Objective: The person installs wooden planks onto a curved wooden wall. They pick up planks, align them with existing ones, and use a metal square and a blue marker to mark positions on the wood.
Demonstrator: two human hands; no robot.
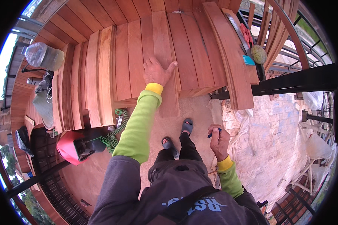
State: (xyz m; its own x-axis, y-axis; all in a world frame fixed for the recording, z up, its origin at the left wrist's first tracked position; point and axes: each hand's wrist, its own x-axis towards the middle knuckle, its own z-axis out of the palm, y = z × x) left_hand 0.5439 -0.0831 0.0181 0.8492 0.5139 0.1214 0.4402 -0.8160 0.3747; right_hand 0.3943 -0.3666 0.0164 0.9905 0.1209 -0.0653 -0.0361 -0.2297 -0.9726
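Note:
My left hand (157,71) lies palm down with fingers spread on a loose reddish wooden plank (160,33), its thumb by the plank's right edge. The plank rests on the slatted wooden surface (127,56), its lower end sticking out past the front edge. My right hand (218,142) is low on the right, above the pale floor, with fingers closed round a small dark blue object (215,131) that I cannot identify.
More loose planks (105,75) lie left and right on the wood. A plastic jug (45,56) stands left; a blade (236,33) and mottled oval object (258,54) lie right. A red-black machine (75,144) with coiled green hose (116,137) is below. A black beam (293,80) crosses right.

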